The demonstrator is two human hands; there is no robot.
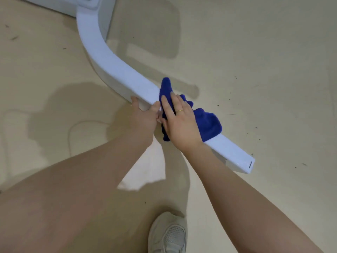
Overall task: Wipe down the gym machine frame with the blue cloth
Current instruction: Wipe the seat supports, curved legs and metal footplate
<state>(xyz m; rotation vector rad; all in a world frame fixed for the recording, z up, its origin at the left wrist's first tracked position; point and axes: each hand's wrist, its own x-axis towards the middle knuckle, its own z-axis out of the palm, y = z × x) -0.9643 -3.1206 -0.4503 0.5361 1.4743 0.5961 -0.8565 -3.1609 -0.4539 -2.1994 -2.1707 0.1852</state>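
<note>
A white curved frame bar (113, 68) of the gym machine runs low over the floor from the top left down to its square end at the right. The blue cloth (207, 123) lies draped over the bar near its lower stretch. My right hand (179, 121) lies flat on the cloth with straight fingers, pressing it onto the bar's top. My left hand (144, 114) grips the near edge of the bar just left of the cloth, thumb on top, fingers curled under the edge.
The beige floor (264, 61) surrounds the bar, with dark specks at the right. The bar joins the machine's white base (87, 4) at the top left. My shoe (169, 234) stands at the bottom middle. A thin cable (73, 128) loops on the floor at the left.
</note>
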